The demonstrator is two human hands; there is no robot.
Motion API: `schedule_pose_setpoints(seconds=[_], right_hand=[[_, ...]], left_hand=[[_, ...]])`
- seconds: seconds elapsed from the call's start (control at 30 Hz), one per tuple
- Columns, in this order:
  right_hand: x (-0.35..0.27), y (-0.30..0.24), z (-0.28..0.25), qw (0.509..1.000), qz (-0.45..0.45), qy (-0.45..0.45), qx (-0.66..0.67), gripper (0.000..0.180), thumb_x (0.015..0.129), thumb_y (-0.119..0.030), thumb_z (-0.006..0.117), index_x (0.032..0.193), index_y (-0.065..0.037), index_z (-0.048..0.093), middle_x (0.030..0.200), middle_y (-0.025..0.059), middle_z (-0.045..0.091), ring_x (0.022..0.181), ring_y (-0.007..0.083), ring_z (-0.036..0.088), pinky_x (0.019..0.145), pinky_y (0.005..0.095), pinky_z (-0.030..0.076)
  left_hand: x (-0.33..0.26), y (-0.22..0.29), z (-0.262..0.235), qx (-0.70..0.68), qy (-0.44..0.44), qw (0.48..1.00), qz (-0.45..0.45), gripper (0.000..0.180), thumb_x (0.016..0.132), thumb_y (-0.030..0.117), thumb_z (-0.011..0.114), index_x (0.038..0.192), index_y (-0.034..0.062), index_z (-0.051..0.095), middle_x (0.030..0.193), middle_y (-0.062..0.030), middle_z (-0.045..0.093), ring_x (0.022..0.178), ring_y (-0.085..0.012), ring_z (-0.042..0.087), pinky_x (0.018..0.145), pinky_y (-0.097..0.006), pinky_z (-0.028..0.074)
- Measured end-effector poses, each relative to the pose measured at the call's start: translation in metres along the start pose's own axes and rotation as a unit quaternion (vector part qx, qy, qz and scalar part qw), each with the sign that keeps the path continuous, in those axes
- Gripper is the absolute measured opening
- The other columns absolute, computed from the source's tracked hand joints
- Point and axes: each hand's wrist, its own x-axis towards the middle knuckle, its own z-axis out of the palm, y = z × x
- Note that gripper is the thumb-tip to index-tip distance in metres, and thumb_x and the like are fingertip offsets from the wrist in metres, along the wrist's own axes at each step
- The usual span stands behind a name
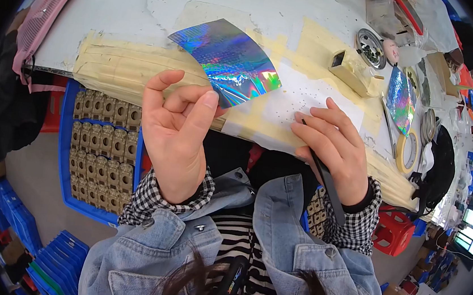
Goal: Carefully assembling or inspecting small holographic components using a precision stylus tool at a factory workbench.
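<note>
Clamping shiny sheet (230, 61) by lower end w/ L grip (177, 125); clamping slim blk tool (324, 181) w/ R grip (339, 149), nr wht paper (295, 96) on tabletop (141, 16).

We are raising both hands, keeping them apart at roughly the same height. Our left hand (175, 130) is pinching, its thumb (199, 115) stretching upward and its tip pressing down, while another finger (166, 78) is curving above the pinch and arching free of it. Our left wrist (184, 191) is bending little. Our right hand (336, 146) is turning its back toward us, its fingers (320, 135) reaching up and leftward, spreading slightly and bending gently in a light grip. Our right wrist (357, 193) is slanting inward from the lower right.
</note>
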Motion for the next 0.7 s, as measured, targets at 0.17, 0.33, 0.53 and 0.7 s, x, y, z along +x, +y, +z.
schedule_pose_setpoints(seconds=[0.17, 0.33, 0.53, 0.7], right_hand=[[-0.003, 0.003, -0.005, 0.996, 0.025, 0.073, 0.035, 0.037, 0.076, -0.025, 0.071, 0.106, -0.004, 0.066, 0.097, 0.0106, 0.066, 0.095, 0.0285, 0.061, 0.095, 0.047, 0.049], [0.004, -0.014, -0.007, 0.985, 0.0, 0.151, 0.083, 0.039, 0.077, -0.032, 0.071, 0.105, -0.005, 0.069, 0.094, 0.0108, 0.065, 0.09, 0.0274, 0.062, 0.089, 0.0446, 0.052], [0.034, -0.033, 0.003, 0.979, -0.075, 0.142, 0.125, 0.037, 0.076, -0.025, 0.073, 0.106, -0.004, 0.07, 0.101, 0.0118, 0.063, 0.096, 0.0294, 0.065, 0.087, 0.0446, 0.054], [0.033, -0.032, 0.011, 0.975, -0.076, 0.164, 0.129, 0.036, 0.076, -0.019, 0.074, 0.106, 0.0, 0.069, 0.101, 0.0139, 0.064, 0.094, 0.0282, 0.066, 0.086, 0.0412, 0.055]], left_hand=[[0.0, 0.002, 0.002, -0.002, 0.016, 1.0, -0.011, 0.046, 0.086, -0.007, 0.061, 0.124, 0.0002, 0.037, 0.093, -0.0121, 0.065, 0.084, -0.0143, 0.063, 0.079, -0.029, 0.053], [-0.003, 0.002, 0.005, 0.019, -0.017, 0.999, -0.024, 0.047, 0.085, -0.009, 0.061, 0.123, 0.0011, 0.036, 0.093, -0.0117, 0.065, 0.085, -0.0139, 0.063, 0.078, -0.026, 0.052], [-0.007, 0.007, 0.007, 0.024, -0.055, 0.998, -0.018, 0.049, 0.084, -0.011, 0.061, 0.123, 0.0027, 0.034, 0.094, -0.011, 0.066, 0.088, -0.0129, 0.064, 0.078, -0.024, 0.051], [-0.007, 0.007, 0.005, 0.022, -0.056, 0.998, -0.025, 0.05, 0.083, -0.011, 0.061, 0.123, 0.0023, 0.035, 0.095, -0.0105, 0.065, 0.089, -0.0127, 0.063, 0.079, -0.024, 0.052]])
